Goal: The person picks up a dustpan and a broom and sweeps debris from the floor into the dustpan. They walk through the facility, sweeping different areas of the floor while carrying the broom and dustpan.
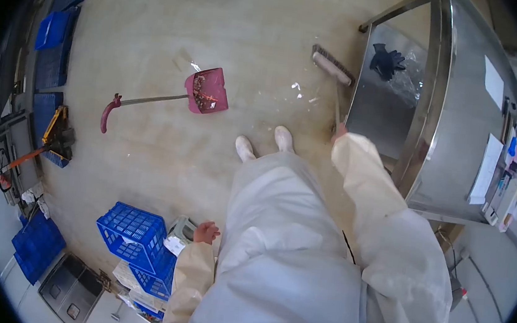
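My right hand is closed around the handle of a broom, whose bristled head rests on the floor near the steel table. Only part of the handle shows above the sleeve cuff. My left hand hangs at my side with its fingers apart, holding nothing, close to a grey-green device. On the floor ahead lies a pink long-handled dustpan with debris in its pan. White scraps are scattered on the floor between the dustpan and the broom head.
To the right stands a steel table; its lower shelf bears dark gloves and clear plastic. Blue crates are stacked at lower left. A yellow-and-orange pallet jack and more blue crates line the left side.
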The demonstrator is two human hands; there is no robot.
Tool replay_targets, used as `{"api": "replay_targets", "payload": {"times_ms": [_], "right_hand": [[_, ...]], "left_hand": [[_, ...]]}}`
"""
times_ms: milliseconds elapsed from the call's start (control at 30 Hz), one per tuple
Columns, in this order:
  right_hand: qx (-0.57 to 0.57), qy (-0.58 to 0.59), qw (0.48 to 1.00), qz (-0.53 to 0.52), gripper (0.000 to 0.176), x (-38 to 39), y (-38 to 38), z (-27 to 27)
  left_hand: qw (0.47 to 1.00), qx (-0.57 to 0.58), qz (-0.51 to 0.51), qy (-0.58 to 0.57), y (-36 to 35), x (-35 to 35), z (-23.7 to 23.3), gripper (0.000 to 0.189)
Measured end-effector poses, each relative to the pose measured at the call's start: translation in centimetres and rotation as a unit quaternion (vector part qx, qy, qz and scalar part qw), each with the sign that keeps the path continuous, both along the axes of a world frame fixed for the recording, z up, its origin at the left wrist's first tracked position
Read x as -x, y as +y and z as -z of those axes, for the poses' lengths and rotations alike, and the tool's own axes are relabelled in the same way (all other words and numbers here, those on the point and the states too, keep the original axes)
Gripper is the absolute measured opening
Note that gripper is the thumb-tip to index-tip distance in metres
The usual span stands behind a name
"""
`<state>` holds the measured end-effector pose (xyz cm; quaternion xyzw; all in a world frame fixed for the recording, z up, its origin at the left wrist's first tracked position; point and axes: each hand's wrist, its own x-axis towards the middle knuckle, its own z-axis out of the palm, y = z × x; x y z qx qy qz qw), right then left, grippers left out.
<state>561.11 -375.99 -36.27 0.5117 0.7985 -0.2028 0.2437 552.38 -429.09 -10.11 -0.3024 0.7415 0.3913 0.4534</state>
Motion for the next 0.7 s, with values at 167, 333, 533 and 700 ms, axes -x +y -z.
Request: {"api": "replay_targets", "payload": {"times_ms": [167, 333, 533, 700], "right_hand": [[0.079, -0.144, 0.976, -0.144, 0.053, -2.0, -9.2, -17.6], [0.304, 0.014, 0.949, 0.086, 0.052, -4.7, -4.2, -24.5], [0.226, 0.147, 0.95, 0.159, 0.058, -0.2, 0.3, -21.3], [0.269, 0.162, 0.937, 0.155, 0.063, 10.3, 9.8, -10.9]], "left_hand": [[1.0, -0.005, -0.023, 0.006, -0.3, -1.0, 0.7, 0.024], [1.0, -0.011, -0.014, 0.001, 1.7, -0.7, 1.0, 0.023], [0.999, -0.017, -0.032, 0.023, 1.9, -0.5, 0.8, 0.022], [0.999, 0.01, -0.033, 0.006, 0.6, -1.1, 0.0, 0.022]]}}
